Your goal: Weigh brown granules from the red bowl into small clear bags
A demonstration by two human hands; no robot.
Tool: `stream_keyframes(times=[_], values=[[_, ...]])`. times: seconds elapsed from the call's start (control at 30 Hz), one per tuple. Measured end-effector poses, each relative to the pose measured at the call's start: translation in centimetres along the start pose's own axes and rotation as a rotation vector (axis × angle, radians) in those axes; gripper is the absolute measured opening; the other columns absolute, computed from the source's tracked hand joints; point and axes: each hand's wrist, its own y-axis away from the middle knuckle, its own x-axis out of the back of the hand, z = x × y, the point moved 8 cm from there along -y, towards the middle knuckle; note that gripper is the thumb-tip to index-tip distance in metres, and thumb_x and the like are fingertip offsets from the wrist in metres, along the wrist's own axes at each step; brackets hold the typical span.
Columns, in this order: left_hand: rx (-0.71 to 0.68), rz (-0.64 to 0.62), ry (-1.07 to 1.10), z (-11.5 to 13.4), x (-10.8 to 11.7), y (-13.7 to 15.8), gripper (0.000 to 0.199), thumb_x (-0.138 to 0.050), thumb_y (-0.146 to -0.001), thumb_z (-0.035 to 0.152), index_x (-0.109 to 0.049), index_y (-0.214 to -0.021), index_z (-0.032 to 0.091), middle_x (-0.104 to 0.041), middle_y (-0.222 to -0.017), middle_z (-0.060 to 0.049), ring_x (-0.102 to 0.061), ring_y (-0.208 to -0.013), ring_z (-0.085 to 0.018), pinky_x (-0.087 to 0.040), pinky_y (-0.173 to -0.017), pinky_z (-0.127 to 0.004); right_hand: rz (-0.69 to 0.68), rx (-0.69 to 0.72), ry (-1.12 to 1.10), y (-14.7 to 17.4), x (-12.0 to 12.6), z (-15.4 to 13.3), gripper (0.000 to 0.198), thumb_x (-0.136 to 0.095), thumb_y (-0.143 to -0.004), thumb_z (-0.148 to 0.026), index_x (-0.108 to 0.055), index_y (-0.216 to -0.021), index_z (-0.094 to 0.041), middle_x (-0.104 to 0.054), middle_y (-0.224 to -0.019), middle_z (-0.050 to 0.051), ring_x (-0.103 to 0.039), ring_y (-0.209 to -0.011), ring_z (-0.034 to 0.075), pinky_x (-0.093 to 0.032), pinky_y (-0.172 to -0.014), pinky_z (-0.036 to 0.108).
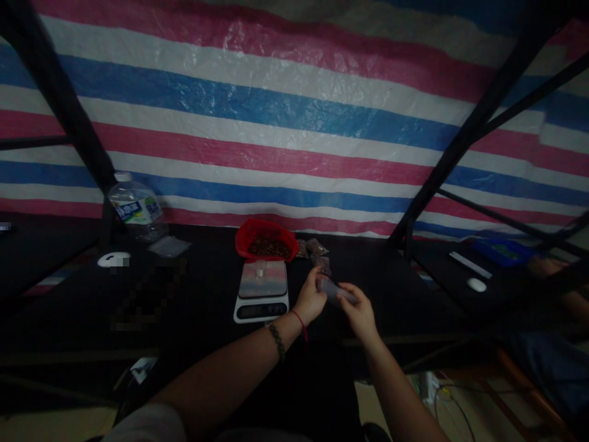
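My left hand (311,299) and my right hand (359,310) pinch a small clear plastic bag (339,291) between them, above the black table. Left of my hands stands a white kitchen scale (264,290) with a small clear cup (260,271) on its plate. Behind the scale sits a red plastic container (242,240) with many small brown pieces (271,245) in it. Several small filled bags (317,247) lie to its right, close beyond my left fingertips. The dim light hides what, if anything, is in the bag I hold.
A large clear plastic bottle (138,212) stands at the back left, with a stack of clear bags (170,247) and a white mouse-shaped object (114,259) nearby. Dark metal posts (442,159) frame the table. At right, another person's arm (573,288) is by a blue tray (504,252).
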Motion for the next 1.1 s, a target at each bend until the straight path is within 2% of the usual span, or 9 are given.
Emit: stream_keyframes(times=[0.27,0.37,0.47,0.6,0.7,0.8,0.9,1.0,1.1], values=[[0.051,-0.018,-0.196,-1.5,-0.1,0.3,0.065,-0.044,-0.064,-0.007,-0.045,-0.126,0.015,-0.056,-0.120,-0.010,-0.053,-0.112,-0.017,-0.040,-0.100,-0.033,-0.124,-0.001,0.068,0.4,-1.1,0.0,0.039,-0.064,-0.072,-0.031,-0.062,-0.109,-0.018,-0.066,-0.106,0.009,-0.062,-0.096,0.023,-0.048,-0.086,0.037],[0.034,-0.052,-0.267,-1.0,-0.5,0.5,0.064,-0.046,-0.063,-0.006,-0.047,-0.124,0.013,-0.055,-0.122,-0.011,-0.052,-0.114,-0.018,-0.039,-0.101,-0.033,-0.155,0.011,0.079,0.3,-1.2,-0.2,0.033,-0.063,-0.072,-0.032,-0.064,-0.103,-0.018,-0.067,-0.102,0.008,-0.062,-0.094,0.023,-0.047,-0.087,0.036],[0.048,-0.061,-0.326,-0.5,-0.2,0.5,0.046,-0.046,-0.070,-0.001,-0.055,-0.113,0.014,-0.060,-0.113,-0.009,-0.056,-0.106,-0.017,-0.043,-0.095,-0.032,-0.183,-0.029,0.058,0.3,-1.0,0.4,0.026,-0.061,-0.075,-0.036,-0.066,-0.092,-0.017,-0.067,-0.089,0.007,-0.063,-0.083,0.021,-0.049,-0.078,0.033],[0.077,-0.165,-0.339,-0.1,-0.1,0.2,0.027,-0.052,-0.076,0.009,-0.059,-0.101,0.016,-0.067,-0.094,-0.004,-0.062,-0.087,-0.015,-0.049,-0.083,-0.029,-0.109,-0.134,-0.010,-0.2,0.2,1.9,0.033,-0.065,-0.071,-0.042,-0.064,-0.090,-0.014,-0.066,-0.077,0.005,-0.060,-0.068,0.019,-0.048,-0.064,0.029],[0.109,-0.179,-0.357,0.3,0.3,0.0,0.039,-0.056,-0.075,0.010,-0.055,-0.114,0.015,-0.068,-0.097,-0.006,-0.064,-0.087,-0.016,-0.049,-0.084,-0.030,-0.032,-0.154,-0.029,-1.1,1.0,2.3,0.051,-0.067,-0.067,-0.040,-0.060,-0.110,-0.014,-0.067,-0.083,0.006,-0.060,-0.067,0.019,-0.048,-0.061,0.029],[0.046,-0.117,-0.427,1.8,0.9,0.2,0.063,-0.065,-0.071,0.015,-0.044,-0.130,0.014,-0.059,-0.120,-0.013,-0.057,-0.111,-0.022,-0.042,-0.099,-0.035,0.010,-0.116,0.146,-2.1,1.6,2.1,0.061,-0.062,-0.069,-0.034,-0.051,-0.126,-0.016,-0.066,-0.086,0.004,-0.060,-0.067,0.019,-0.048,-0.061,0.030],[-0.053,-0.110,-0.482,3.9,1.3,1.1,0.063,-0.067,-0.069,0.020,-0.047,-0.129,0.014,-0.050,-0.132,-0.016,-0.046,-0.124,-0.027,-0.034,-0.108,-0.039,-0.010,-0.047,0.433,-3.0,1.7,2.2,0.058,-0.057,-0.071,-0.025,-0.050,-0.128,-0.019,-0.065,-0.088,0.005,-0.060,-0.071,0.019,-0.049,-0.070,0.034],[-0.147,-0.116,-0.442,6.5,2.6,1.9,0.053,-0.062,-0.072,0.018,-0.052,-0.124,0.016,-0.053,-0.128,-0.014,-0.051,-0.118,-0.025,-0.042,-0.102,-0.039,0.034,0.076,0.626,-3.5,1.9,1.5,0.051,-0.057,-0.071,-0.023,-0.055,-0.122,-0.018,-0.062,-0.103,0.011,-0.059,-0.092,0.025,-0.044,-0.087,0.043],[-0.280,-0.051,-0.326,10.0,6.5,2.0,0.041,-0.056,-0.077,0.016,-0.056,-0.118,0.021,-0.060,-0.119,-0.009,-0.058,-0.107,-0.020,-0.052,-0.088,-0.033,0.192,0.178,0.701,-3.6,2.5,-1.4,0.050,-0.060,-0.074,-0.031,-0.056,-0.121,-0.017,-0.055,-0.118,0.015,-0.050,-0.112,0.032,-0.035,-0.098,0.053]])
